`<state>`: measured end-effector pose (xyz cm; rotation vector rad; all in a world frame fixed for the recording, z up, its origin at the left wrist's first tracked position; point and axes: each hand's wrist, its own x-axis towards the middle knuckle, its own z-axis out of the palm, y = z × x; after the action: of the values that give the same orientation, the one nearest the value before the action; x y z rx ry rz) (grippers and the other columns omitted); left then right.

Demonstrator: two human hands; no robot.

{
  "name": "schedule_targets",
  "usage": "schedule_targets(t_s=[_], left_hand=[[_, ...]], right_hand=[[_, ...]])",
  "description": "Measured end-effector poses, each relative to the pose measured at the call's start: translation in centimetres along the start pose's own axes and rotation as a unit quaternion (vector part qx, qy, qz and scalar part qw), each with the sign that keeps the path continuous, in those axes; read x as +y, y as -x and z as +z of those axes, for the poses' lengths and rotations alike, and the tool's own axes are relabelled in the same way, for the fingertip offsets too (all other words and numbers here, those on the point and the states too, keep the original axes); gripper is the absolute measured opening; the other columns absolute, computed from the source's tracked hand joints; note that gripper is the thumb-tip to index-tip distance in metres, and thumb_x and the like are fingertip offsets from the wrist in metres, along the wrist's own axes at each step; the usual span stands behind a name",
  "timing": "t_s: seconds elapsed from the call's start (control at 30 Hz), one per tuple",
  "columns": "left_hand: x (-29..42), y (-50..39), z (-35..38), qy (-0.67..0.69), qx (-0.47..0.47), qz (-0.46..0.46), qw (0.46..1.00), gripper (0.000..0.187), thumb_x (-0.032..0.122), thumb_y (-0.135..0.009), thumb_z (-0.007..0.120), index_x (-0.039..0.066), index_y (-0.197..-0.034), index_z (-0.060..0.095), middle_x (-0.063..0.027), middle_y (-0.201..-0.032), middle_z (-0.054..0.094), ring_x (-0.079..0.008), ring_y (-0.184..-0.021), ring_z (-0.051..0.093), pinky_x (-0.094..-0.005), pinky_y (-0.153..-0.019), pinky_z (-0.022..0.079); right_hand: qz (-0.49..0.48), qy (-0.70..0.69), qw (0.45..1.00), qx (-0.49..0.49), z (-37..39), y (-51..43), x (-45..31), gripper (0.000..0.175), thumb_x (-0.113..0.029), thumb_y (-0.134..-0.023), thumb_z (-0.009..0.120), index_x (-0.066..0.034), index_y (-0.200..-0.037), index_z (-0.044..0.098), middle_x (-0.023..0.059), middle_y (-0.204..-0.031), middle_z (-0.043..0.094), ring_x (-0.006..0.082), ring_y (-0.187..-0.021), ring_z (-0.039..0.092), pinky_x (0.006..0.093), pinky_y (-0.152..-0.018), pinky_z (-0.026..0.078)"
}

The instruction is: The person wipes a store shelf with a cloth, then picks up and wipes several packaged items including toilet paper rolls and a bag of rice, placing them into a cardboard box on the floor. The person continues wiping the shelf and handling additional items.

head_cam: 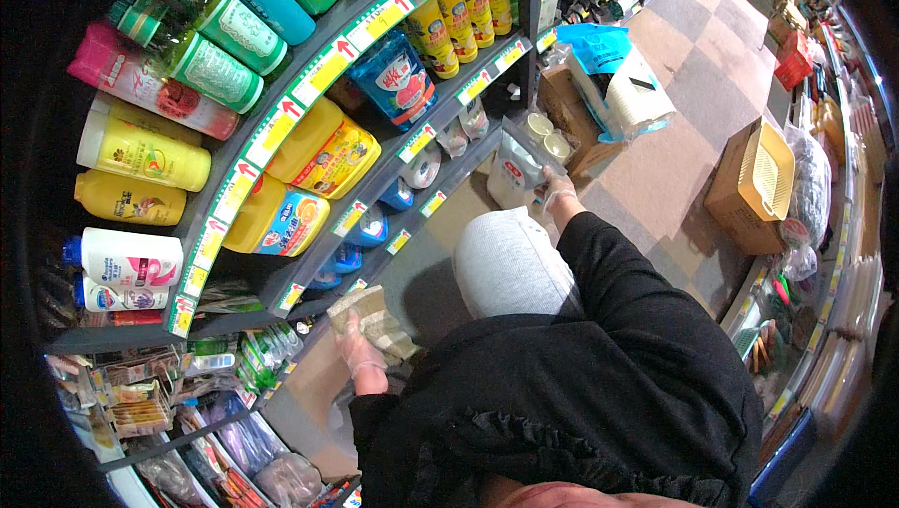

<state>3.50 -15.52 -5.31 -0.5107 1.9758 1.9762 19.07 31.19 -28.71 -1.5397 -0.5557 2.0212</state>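
My left hand (362, 350), in a clear plastic glove, holds a folded beige-and-white checked cloth (376, 322) near the lower shelf edge. With a similar glove on, my right hand (556, 188) grips the edge of a grey-and-white plastic pouch (516, 167) close to the floor. Beside the pouch, two round light-topped containers (548, 136) stand by an open cardboard box (586, 122). Yellow detergent jugs (326, 150) and a blue detergent pouch (397, 79) fill the shelf to the left. A light grey knit fabric (516, 266) covers what seems to be my knee.
A curved-looking shelf with price tags (288, 111) runs along the left, holding bottles (151, 160) above. A blue-and-white package (625, 79) lies over the cardboard box. Across the tiled aisle (674, 150), a carton (744, 188) bears a yellow plastic basket (772, 171). Part of a person stands at the far end.
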Motion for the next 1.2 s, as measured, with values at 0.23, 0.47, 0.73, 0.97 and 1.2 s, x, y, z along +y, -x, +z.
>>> schedule_targets(t_s=[0.23,0.47,0.73,0.97,1.2], left_hand=[[0.2,-0.3,0.6,-0.017,0.001,-0.009,1.0,0.051,0.025,-0.095,0.07,0.002,-0.137,0.054,-0.0125,-0.121,0.065,-0.027,-0.101,0.067,-0.0416,-0.084,0.057],[-0.8,-1.4,0.2,0.003,-0.021,0.004,1.0,0.056,0.03,-0.095,0.071,0.0,-0.138,0.052,-0.014,-0.122,0.063,-0.027,-0.1,0.067,-0.0428,-0.082,0.058],[0.1,-2.0,-0.4,0.163,-0.101,-0.064,0.979,0.05,0.039,-0.1,0.063,0.002,-0.132,0.055,-0.0141,-0.116,0.066,-0.0294,-0.094,0.069,-0.0456,-0.08,0.06],[3.8,0.6,0.6,0.24,-0.134,-0.002,0.961,0.053,0.041,-0.1,0.064,0.001,-0.135,0.056,-0.0118,-0.126,0.064,-0.0242,-0.113,0.063,-0.0381,-0.098,0.051],[4.8,1.9,0.6,0.216,-0.139,0.05,0.965,0.065,0.054,-0.105,0.044,0.001,-0.142,0.053,-0.0103,-0.135,0.061,-0.0218,-0.119,0.061,-0.0356,-0.1,0.05]], right_hand=[[-0.049,-0.006,0.999,-0.006,0.3,0.3,-0.5,0.031,-0.019,-0.096,0.071,-0.0139,-0.123,0.056,0.0018,-0.09,0.058,0.0193,-0.075,0.056,0.0531,-0.075,0.052],[-0.082,0.105,0.991,0.03,-0.1,0.8,-1.1,0.048,-0.01,-0.094,0.069,-0.0077,-0.138,0.052,-0.0008,-0.08,0.059,0.0112,-0.057,0.048,0.0395,-0.061,0.047],[-0.115,0.047,0.992,-0.036,-1.9,3.4,-3.0,0.002,-0.012,-0.093,0.066,-0.0109,-0.093,0.064,0.003,-0.071,0.06,0.0171,-0.054,0.053,0.032,-0.049,0.044],[-0.294,0.071,0.94,-0.159,6.9,19.4,-11.2,0.01,-0.013,-0.097,0.071,-0.0076,-0.103,0.067,0.0011,-0.079,0.065,0.0092,-0.061,0.051,0.0238,-0.055,0.04],[-0.338,0.323,0.744,-0.477,14.9,35.8,-5.7,0.017,-0.012,-0.096,0.067,-0.0021,-0.11,0.068,0.0031,-0.098,0.069,0.0127,-0.085,0.062,0.0282,-0.079,0.053]])
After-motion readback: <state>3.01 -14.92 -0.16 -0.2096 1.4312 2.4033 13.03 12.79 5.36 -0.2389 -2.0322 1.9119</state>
